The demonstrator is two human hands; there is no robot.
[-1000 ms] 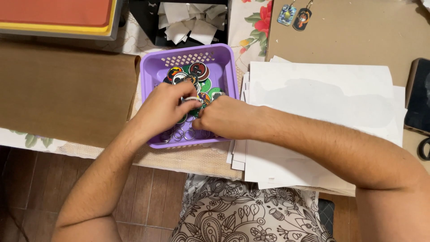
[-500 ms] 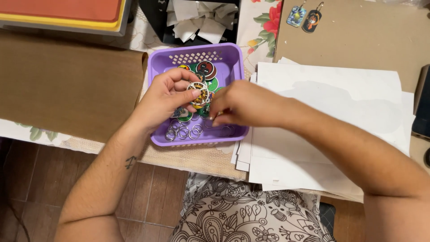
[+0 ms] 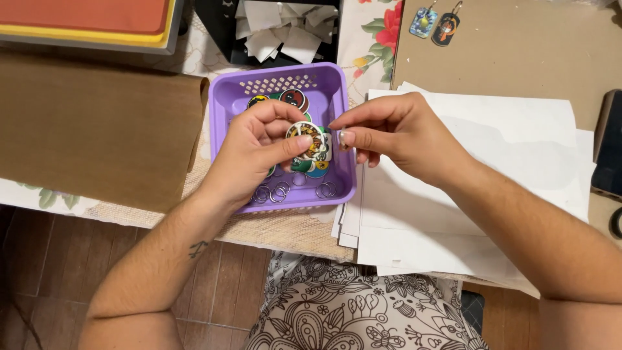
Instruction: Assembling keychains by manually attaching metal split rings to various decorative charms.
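Left hand: the left hand (image 3: 256,152) is raised just over the tray, thumb and fingers pinched on a round badge (image 3: 307,137), its printed face turned up.
Right hand: the right hand (image 3: 405,136) comes in from the right, forefinger and thumb pressed together at the badge's right edge; whatever small thing they nip is too little to make out.
Badge: round, with a pale rim and a brown and yellow picture, held between the two hands above the middle of the tray, clear of its floor.
Tray: the purple tray (image 3: 337,81) is a shallow square plastic one with a slotted far wall, standing on the table edge in front of the person.
In the tray: more discs (image 3: 295,98) in red, black, green and blue lie partly under the hands; loose rings (image 3: 280,192) of wire lie along the near wall.
Left of tray: a brown sheet (image 3: 91,126) lies flat, touching the tray's left side.
Right of tray: a pile of white paper (image 3: 505,149) runs under the right forearm, its edge tucked against the tray.
Far side: a black box (image 3: 285,29) of white paper scraps stands behind the tray; two tags (image 3: 435,24) rest on a brown board (image 3: 518,52) at the top right.
Cloth: a flowered cloth (image 3: 372,39) covers the table beneath.
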